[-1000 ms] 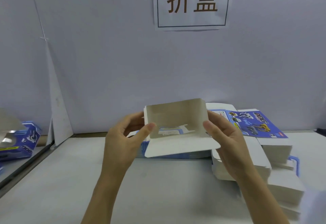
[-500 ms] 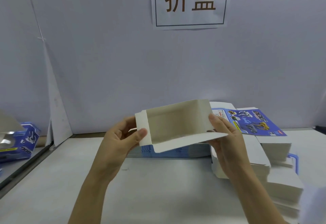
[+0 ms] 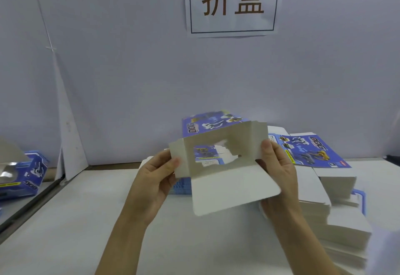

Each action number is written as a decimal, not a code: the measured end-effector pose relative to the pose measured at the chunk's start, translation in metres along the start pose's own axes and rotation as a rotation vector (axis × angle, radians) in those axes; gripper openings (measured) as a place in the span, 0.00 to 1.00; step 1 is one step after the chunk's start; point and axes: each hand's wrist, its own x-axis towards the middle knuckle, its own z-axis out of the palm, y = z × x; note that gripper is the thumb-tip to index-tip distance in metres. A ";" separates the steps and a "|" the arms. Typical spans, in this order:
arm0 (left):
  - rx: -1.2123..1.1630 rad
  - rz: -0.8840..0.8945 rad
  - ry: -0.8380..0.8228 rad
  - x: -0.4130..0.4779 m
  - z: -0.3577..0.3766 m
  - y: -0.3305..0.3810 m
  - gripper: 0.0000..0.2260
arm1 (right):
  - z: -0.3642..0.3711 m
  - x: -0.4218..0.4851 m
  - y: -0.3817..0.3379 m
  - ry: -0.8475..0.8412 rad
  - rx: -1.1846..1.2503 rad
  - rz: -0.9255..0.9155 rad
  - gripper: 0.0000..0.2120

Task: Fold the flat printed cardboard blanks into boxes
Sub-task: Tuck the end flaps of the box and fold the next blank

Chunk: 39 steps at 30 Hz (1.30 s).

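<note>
Box blank now opened out (window showing), both hands gripping.

Both bare forearms are reaching up from the lower edge of the view, converging toward the middle. The left hand is gripping the left edge of the cardboard blank, thumb lying across the near face and fingers hidden behind. The right hand is pinching the blank's right edge, thumb pointing up on the near side.
</note>
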 end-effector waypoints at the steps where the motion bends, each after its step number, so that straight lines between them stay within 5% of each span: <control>1: 0.084 -0.058 0.060 0.000 0.004 -0.001 0.11 | 0.002 -0.001 0.000 0.043 -0.004 -0.064 0.13; 3: 0.188 -0.242 0.118 -0.001 0.011 -0.002 0.14 | 0.005 -0.004 0.000 0.080 -0.027 -0.182 0.13; 7: -0.081 -0.555 -0.189 -0.013 0.028 0.001 0.13 | 0.006 -0.007 0.003 0.048 -0.060 -0.254 0.11; 13: -0.129 -0.371 -0.165 -0.015 0.041 -0.002 0.11 | 0.004 -0.006 -0.007 -0.082 -0.149 -0.370 0.08; 17: -0.104 -0.195 -0.084 -0.012 0.036 0.003 0.23 | -0.006 -0.010 -0.031 -0.451 -0.829 -0.823 0.07; 21: -0.101 -0.155 -0.183 -0.012 0.032 0.010 0.24 | -0.003 -0.014 -0.032 -0.763 -1.040 -0.654 0.10; 33: -0.093 -0.179 -0.155 -0.016 0.041 0.005 0.21 | 0.001 -0.011 -0.023 -0.621 -0.969 -0.660 0.11; 39: -0.149 -0.140 -0.175 -0.015 0.039 0.010 0.21 | -0.004 -0.012 -0.028 -0.700 -0.878 -0.392 0.08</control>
